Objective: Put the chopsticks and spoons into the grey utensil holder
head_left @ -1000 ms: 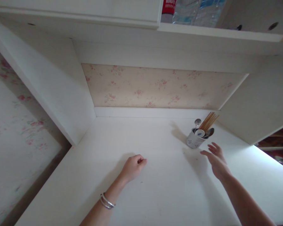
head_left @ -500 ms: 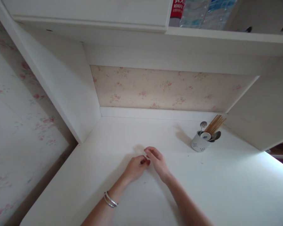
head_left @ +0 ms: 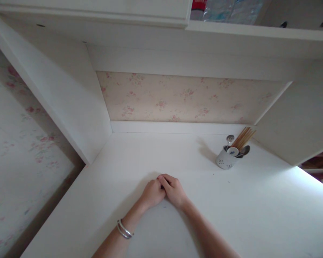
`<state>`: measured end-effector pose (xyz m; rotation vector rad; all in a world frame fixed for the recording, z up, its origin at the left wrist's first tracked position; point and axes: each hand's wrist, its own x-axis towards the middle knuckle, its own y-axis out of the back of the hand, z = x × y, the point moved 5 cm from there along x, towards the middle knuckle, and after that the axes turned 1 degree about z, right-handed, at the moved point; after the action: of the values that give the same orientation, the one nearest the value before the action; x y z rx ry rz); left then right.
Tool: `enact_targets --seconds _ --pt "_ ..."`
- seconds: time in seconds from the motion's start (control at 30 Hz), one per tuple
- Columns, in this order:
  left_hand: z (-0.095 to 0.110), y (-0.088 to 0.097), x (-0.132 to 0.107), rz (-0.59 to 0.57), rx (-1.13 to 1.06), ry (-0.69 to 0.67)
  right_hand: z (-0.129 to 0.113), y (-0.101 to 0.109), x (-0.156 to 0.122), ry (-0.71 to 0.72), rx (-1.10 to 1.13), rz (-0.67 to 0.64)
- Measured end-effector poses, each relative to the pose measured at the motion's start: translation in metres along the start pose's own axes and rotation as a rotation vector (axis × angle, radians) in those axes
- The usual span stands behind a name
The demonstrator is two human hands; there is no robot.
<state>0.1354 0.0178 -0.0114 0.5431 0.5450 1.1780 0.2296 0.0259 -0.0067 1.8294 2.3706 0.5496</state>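
Observation:
My left hand is closed into a loose fist above the white tabletop, with two silver bangles around its wrist. My right hand wraps over the front of the left one. Its fingers are curled and its thumb lies against the left knuckles. The two hands touch each other near the middle of the view. Whether anything lies inside them is hidden.
A white perforated utensil holder stands at the back right with chopsticks and spoons in it. White side panels flank the tabletop. Overhead is a shelf with clear bottles. Small dark specks dot the tabletop.
My right hand has closed over my left; before, the hands were side by side with fingertips meeting and a gap between them. The view has shifted slightly.

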Motion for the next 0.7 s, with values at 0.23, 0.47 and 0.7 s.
enact_targets --seconds 0.23,0.47,0.7 --pt "-0.0002 0.0009 -0.0004 0.003 -0.006 0.001 -0.0002 -0.0013 -0.0005 0.005 0.004 0.002" --pt "0.0021 0.0024 -0.0015 0.009 -0.016 0.019 -0.0051 0.0004 0.0002 0.000 0.007 -0.008" --pt "0.0046 0.0033 -0.0025 0.003 -0.018 0.042 -0.0047 0.0000 -0.0011 -0.006 0.001 -0.016"
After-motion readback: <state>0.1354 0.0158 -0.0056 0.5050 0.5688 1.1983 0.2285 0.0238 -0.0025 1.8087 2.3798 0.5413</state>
